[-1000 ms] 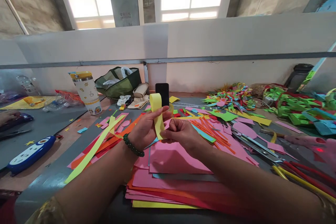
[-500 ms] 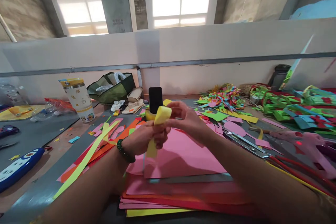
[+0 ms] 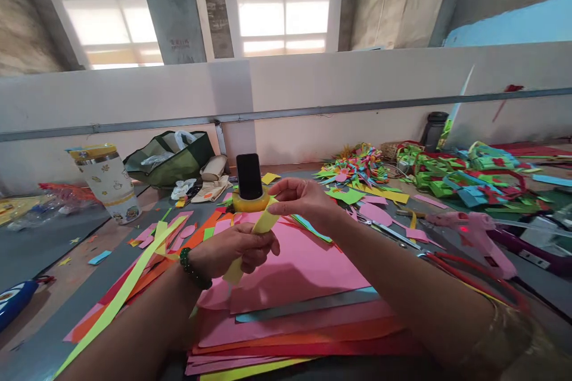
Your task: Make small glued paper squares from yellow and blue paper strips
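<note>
My left hand (image 3: 239, 250) is closed round a short yellow paper strip (image 3: 265, 222), and the strip's lower end hangs out below the fingers. With thumb and fingertips, my right hand (image 3: 306, 205) pinches the strip's upper end. Both hands are above a stack of coloured paper sheets (image 3: 308, 262), pink on top. A dark phone (image 3: 249, 175) stands upright in a yellow tape roll (image 3: 248, 205) just beyond them. Beside my left forearm lies a long yellow-green paper strip (image 3: 129, 286) over red and orange pieces.
On the right are a pink glue gun (image 3: 482, 238), red-handled scissors (image 3: 473, 277) and a pile of paper crafts (image 3: 447, 172). A tumbler (image 3: 109, 184) and a green bag (image 3: 174, 161) stand at the back left. Paper scraps (image 3: 375, 213) lie behind my right arm.
The strip's top was curled over in a loop; now it is straighter, slanting up between my hands. My view has turned a little to the right.
</note>
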Motion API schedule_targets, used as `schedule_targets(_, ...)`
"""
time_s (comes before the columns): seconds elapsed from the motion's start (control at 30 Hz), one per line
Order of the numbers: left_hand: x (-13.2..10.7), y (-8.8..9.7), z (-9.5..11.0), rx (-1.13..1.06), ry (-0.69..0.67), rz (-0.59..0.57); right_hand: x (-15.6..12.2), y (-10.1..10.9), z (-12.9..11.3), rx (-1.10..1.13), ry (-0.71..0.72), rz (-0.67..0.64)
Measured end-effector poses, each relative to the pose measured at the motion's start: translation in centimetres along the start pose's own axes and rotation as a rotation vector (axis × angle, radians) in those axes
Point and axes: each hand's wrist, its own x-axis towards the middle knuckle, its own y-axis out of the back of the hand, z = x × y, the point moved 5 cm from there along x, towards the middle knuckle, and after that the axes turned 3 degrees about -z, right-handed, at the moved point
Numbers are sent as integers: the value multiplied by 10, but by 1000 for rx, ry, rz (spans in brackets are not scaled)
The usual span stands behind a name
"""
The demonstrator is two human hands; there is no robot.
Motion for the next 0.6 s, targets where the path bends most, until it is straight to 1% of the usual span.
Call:
schedule_targets(0.07,0,3,0,51,5,9,1,1,3,-62,-10,-1)
schedule_targets(0.17,-1,10,-1,134,-2,43,3,-1,5,-193,40,24)
schedule_targets(0.23,-1,13,-3,138,-1,51,0,-6,-1,-329,72,-16)
schedule_targets(0.3,-1,16,-4,89,1,47,-9,-9,-18,-527,109,-84)
schedule_targets(0.33,-1,17,-4,47,2,39,-17,-8,-32,-633,136,-105)
schedule_targets(0.37,-2,17,-3,2,3,27,-26,-3,-48,-741,174,-94)
schedule_targets(0.4,-2,17,-3,-42,3,16,-38,5,-66,-826,212,-63)
schedule_targets(0.43,-2,17,-2,-79,-1,2,-50,16,-80,-901,198,-49)
schedule_targets(0.47,-2,16,-1,-108,-10,-12,-65,30,-90,-987,165,-21)
schedule_targets(0.5,-2,14,1,-124,-23,-28,-80,44,-94,-1090,86,-36)
schedule_targets(0.53,-3,12,1,-132,-35,-44,-97,61,-92,-1200,-10,-43)
schedule_targets(0.6,-2,7,1,-141,-45,-92,-131,95,-72,-1358,-207,-43)
